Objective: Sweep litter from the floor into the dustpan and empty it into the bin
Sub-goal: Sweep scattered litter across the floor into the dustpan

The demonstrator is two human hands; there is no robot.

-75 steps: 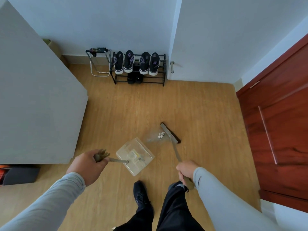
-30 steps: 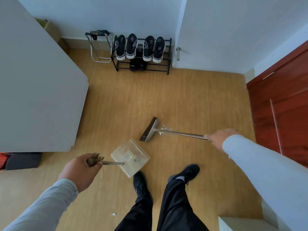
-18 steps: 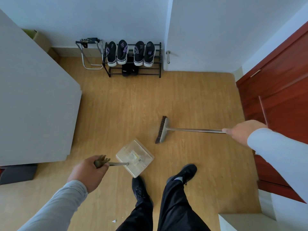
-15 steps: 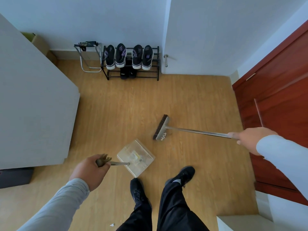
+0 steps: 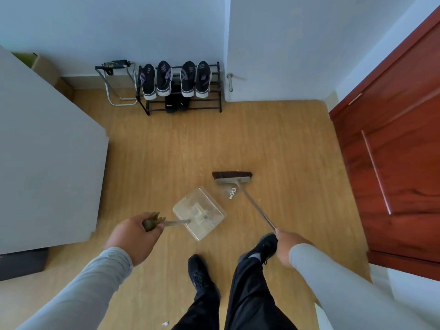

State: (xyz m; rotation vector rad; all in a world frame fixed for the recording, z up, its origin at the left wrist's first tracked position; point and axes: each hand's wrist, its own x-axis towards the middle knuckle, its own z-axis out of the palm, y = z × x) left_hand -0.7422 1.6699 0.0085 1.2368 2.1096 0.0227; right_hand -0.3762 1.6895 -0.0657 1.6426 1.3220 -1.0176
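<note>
While the left hand [image 5: 135, 236] is gripping the clear dustpan's [image 5: 199, 213] handle, the right hand [image 5: 287, 246] is clutching the broom [image 5: 232, 178] handle; white litter [image 5: 232, 193] is lying just near of the bristles, right of the dustpan.

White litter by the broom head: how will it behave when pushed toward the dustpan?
Probably very light: the litter is a few small white scraps that a broom stroke should shift easily. Being loose pieces, they may scatter rather than slide together. The dustpan lies close by, so a short, gentle push likely suffices.
</note>
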